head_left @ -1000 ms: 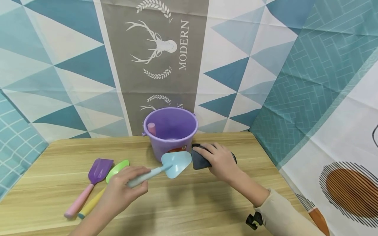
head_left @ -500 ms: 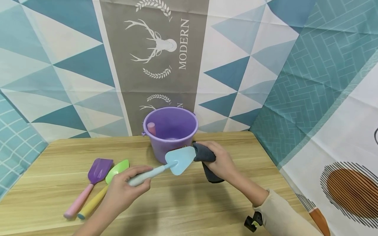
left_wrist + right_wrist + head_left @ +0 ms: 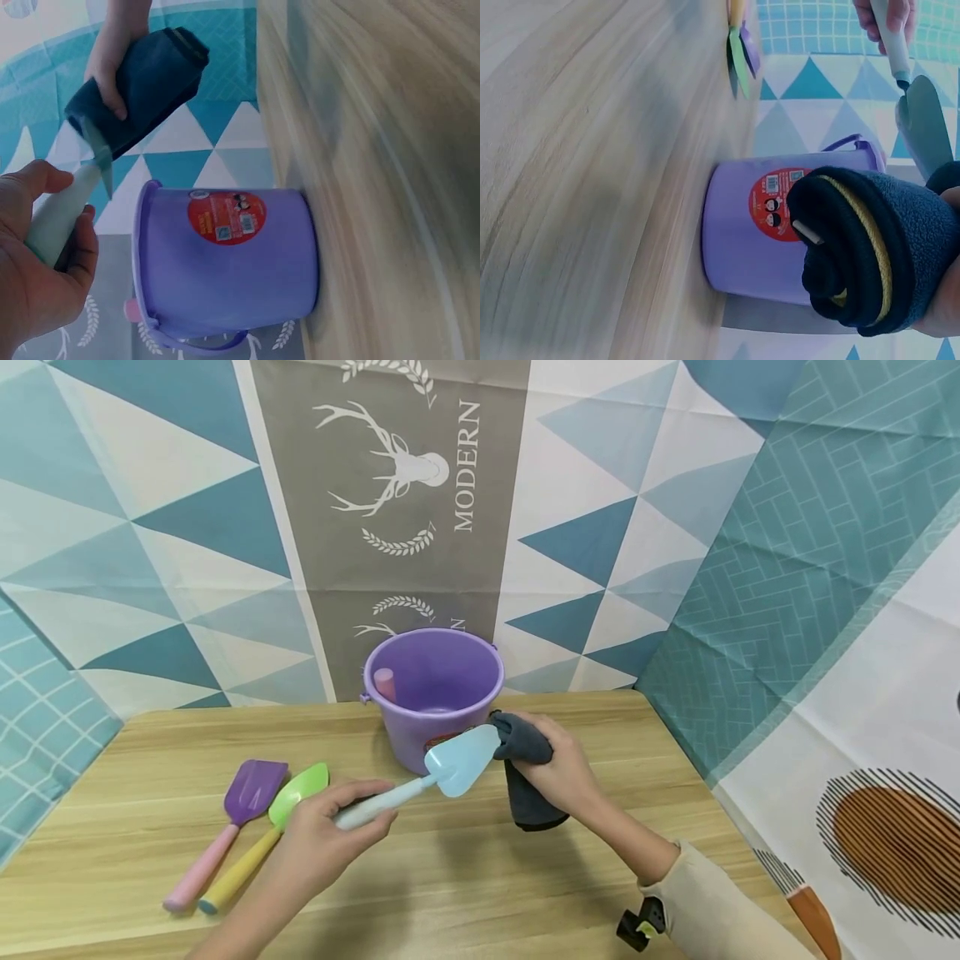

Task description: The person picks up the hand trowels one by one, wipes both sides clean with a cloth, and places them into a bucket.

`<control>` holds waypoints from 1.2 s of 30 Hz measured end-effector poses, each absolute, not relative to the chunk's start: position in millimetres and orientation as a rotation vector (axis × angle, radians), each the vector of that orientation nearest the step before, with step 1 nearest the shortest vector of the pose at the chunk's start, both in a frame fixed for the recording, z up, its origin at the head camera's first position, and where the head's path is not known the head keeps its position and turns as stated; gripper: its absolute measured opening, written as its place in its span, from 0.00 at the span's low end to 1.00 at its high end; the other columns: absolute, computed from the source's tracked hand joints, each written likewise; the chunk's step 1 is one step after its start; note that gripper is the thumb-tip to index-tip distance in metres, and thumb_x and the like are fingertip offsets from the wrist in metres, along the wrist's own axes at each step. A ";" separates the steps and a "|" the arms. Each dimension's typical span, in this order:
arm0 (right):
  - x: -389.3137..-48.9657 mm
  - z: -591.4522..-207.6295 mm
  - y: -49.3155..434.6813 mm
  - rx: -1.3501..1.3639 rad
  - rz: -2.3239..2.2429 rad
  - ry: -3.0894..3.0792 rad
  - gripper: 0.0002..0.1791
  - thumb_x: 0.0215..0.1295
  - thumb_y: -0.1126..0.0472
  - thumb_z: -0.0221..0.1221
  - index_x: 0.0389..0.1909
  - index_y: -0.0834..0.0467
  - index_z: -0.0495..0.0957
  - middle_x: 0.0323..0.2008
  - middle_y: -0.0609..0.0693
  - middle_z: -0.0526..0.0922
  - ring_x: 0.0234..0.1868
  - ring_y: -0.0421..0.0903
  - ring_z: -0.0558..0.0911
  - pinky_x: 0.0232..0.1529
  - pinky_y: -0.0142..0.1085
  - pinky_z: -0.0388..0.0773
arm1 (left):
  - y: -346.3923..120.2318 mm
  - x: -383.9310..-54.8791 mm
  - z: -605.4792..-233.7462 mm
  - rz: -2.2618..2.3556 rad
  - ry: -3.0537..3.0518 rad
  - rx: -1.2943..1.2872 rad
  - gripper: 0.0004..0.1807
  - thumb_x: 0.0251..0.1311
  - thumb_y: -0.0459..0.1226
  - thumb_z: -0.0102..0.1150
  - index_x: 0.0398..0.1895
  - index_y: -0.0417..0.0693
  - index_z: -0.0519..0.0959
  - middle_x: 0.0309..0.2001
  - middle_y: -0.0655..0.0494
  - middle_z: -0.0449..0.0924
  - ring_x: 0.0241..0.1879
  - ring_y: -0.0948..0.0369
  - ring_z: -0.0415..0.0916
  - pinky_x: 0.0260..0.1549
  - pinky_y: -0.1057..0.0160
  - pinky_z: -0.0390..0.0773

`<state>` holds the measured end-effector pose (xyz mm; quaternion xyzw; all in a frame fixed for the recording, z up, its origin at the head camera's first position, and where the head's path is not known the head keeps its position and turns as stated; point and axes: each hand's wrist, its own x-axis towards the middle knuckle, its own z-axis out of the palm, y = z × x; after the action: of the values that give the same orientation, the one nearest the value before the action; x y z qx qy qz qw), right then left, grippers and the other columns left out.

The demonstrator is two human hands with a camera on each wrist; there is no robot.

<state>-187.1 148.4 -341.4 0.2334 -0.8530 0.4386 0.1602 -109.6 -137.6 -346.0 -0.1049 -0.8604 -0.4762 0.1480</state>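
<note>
Turned downward since a second ago, the dark cloth hangs from the right hand, which grips it, its bunched upper end apparently meeting the tip of the light-blue shovel; that shovel, handle pinched in the left hand, sits slightly higher before the purple bucket, so work seems centred on the tip

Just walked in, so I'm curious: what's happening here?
A person's left hand holds a light blue shovel by its handle, while the right hand holds a dark cloth at the shovel's tip. Beyond stands a purple bucket with a pink handle end inside. A purple-bladed shovel and a green-bladed shovel lie on the table.
</note>
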 end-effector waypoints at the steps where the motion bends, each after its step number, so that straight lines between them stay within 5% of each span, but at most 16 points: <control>1: -186.8 -341.1 148.3 0.650 1.279 -2.434 0.26 0.56 0.64 0.64 0.58 0.49 0.74 0.54 0.51 0.78 0.56 0.52 0.77 0.55 0.51 0.73 | -136.5 -109.8 -347.3 -1.362 -2.459 -0.308 0.13 0.48 0.36 0.70 0.40 0.54 0.83 0.37 0.64 0.84 0.31 0.70 0.74 0.27 0.70 0.77; 11: -184.4 -342.8 139.2 0.517 1.512 -2.305 0.28 0.56 0.62 0.65 0.59 0.50 0.71 0.56 0.51 0.78 0.55 0.49 0.77 0.54 0.48 0.74 | -121.0 -109.9 -351.5 -1.456 -2.308 -0.262 0.14 0.47 0.33 0.70 0.39 0.53 0.84 0.36 0.59 0.83 0.31 0.71 0.73 0.28 0.71 0.76; 32: -155.7 -356.3 114.1 0.754 1.494 -2.235 0.22 0.54 0.67 0.65 0.51 0.58 0.74 0.45 0.55 0.82 0.44 0.48 0.82 0.44 0.39 0.80 | -102.2 -107.6 -347.6 -1.590 -2.192 -0.132 0.13 0.48 0.32 0.69 0.39 0.51 0.84 0.35 0.59 0.82 0.30 0.68 0.73 0.26 0.69 0.75; 36: -161.6 -353.4 120.6 0.595 1.535 -2.191 0.24 0.53 0.66 0.66 0.53 0.57 0.74 0.48 0.55 0.82 0.47 0.49 0.81 0.46 0.38 0.79 | -104.3 -106.9 -346.9 -1.613 -2.182 -0.123 0.13 0.48 0.32 0.69 0.39 0.51 0.84 0.36 0.62 0.81 0.29 0.68 0.73 0.24 0.69 0.76</control>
<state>-161.6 120.6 -353.4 0.2129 -0.7835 0.5487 0.1992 -106.9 -104.3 -346.9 -0.0442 -0.7852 -0.5804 0.2113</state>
